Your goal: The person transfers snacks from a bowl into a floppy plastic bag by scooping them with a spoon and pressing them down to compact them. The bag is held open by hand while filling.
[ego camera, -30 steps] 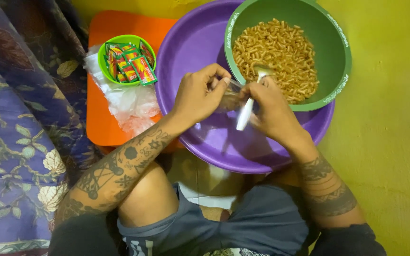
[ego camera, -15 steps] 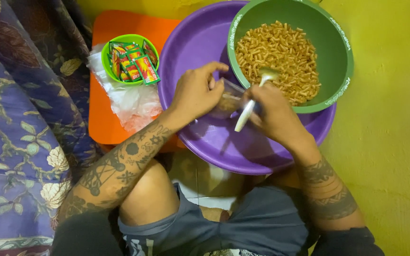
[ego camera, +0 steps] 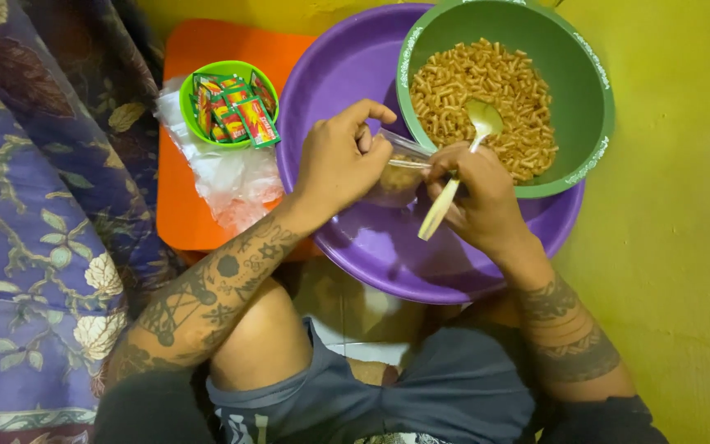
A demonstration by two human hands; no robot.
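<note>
Over the purple basin, left hand curled round the mouth of a small clear plastic bag, fingers pinching it open. Right hand closed on a pale spoon, bowl of the spoon resting in the green bowl among the orange-brown snack sticks. Bag held between both hands, just beside the bowl's rim. Off to the left, small green cup of bright sachets on an orange board, loose clear bags beneath.
</note>
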